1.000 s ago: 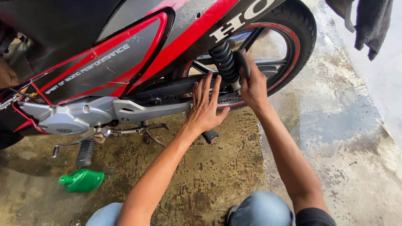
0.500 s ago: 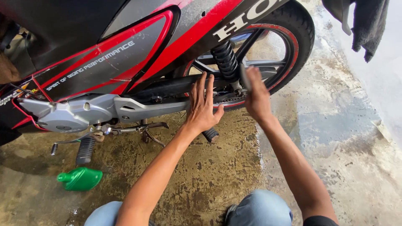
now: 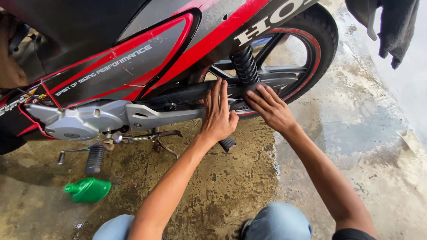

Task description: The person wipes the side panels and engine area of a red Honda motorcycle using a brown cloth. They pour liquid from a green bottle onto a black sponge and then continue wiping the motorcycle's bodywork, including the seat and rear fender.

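Note:
A red, black and grey motorcycle (image 3: 133,66) stands side-on before me. My left hand (image 3: 218,113) lies flat, fingers together, against the black chain cover (image 3: 187,94) just ahead of the rear wheel (image 3: 311,49). My right hand (image 3: 269,106) reaches to the lower end of the black coiled shock absorber (image 3: 243,66), fingertips touching the part beneath it. Whether those fingers grip anything is hidden. A black rubber footpeg (image 3: 228,144) sticks out just below my left wrist.
A green plastic funnel-shaped bottle (image 3: 88,190) lies on the stained, wet concrete floor (image 3: 356,133) at lower left. The silver engine cover (image 3: 75,124), kick lever (image 3: 94,158) and side stand (image 3: 164,144) hang low. Dark cloth (image 3: 391,24) hangs at upper right. My knees in jeans (image 3: 275,222) sit at the bottom edge.
My right hand has slid down from the shock's spring to its lower end. My left hand has stayed on the chain cover. The view has shifted slightly.

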